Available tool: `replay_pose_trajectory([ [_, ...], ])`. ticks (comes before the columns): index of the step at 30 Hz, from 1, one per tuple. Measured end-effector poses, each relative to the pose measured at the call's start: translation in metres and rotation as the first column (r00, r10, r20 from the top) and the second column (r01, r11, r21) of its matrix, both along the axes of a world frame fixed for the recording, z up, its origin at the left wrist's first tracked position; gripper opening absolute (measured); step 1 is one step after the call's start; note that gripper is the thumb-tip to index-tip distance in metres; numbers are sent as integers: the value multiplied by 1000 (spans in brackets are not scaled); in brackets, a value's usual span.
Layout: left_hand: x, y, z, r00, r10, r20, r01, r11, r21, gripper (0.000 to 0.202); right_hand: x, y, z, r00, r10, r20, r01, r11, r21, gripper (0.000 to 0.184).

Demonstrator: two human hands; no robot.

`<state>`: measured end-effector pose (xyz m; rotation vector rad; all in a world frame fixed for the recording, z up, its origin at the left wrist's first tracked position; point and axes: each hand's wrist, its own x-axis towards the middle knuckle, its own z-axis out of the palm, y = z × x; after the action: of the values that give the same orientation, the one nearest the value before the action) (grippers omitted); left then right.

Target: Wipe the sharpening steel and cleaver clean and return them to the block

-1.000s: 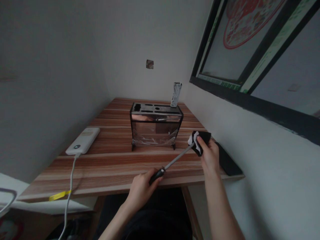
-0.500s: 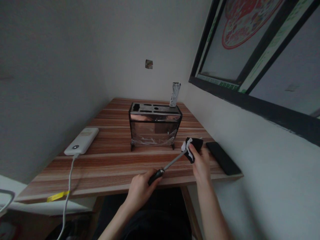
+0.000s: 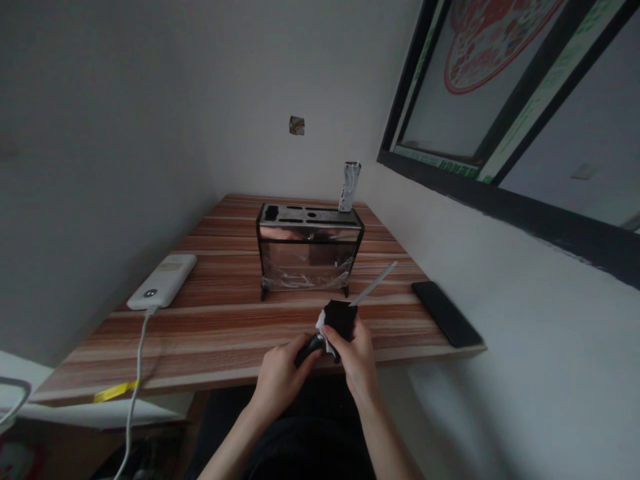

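Observation:
My left hand is closed round the black handle of a sharpening steel, whose long thin grey rod points up and to the right. In my right hand is a black and white cloth, wrapped round the rod close to the handle. The cloth hides that part of the rod, and its tip shows beyond. Behind my hands a shiny knife block with slots in its top stands on the wooden table. A handle covered in clear plastic sticks up from the block's right end.
A white power bank with a white cable lies at the left. Yellow tape is on the front edge. On the right lies a black phone beside the wall, below a dark window frame.
My right hand and the cloth have slid down the rod, from near its tip to beside the handle. My left hand has kept its hold with little movement.

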<state>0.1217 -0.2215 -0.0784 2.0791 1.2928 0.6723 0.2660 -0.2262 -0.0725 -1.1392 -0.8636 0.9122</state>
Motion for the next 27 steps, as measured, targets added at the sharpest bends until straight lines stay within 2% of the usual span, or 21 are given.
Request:
replay_pose_trajectory([
  [6, 1, -1, 0, 1000, -10, -6, 10, 1000, 9, 18, 2, 1, -5, 1000, 2, -18, -3, 999, -32, 34],
  [10, 1, 0, -1, 1000, -9, -11, 9, 1000, 17, 18, 9, 4, -6, 999, -10, -36, 10, 1000, -5, 32],
  [17, 0, -2, 3, 1000, 0, -17, 0, 1000, 7, 20, 31, 11, 13, 998, -38, -54, 39, 999, 17, 32],
  [23, -1, -2, 4, 998, -22, -56, 22, 1000, -6, 19, 56, 17, 29, 988, -128, -89, 132, 991, 37, 34],
  [27, -1, -3, 4, 997, -40, -69, 38, 999, -19, 19, 76, 23, 35, 973, -206, -104, 218, 969, 114, 30],
])
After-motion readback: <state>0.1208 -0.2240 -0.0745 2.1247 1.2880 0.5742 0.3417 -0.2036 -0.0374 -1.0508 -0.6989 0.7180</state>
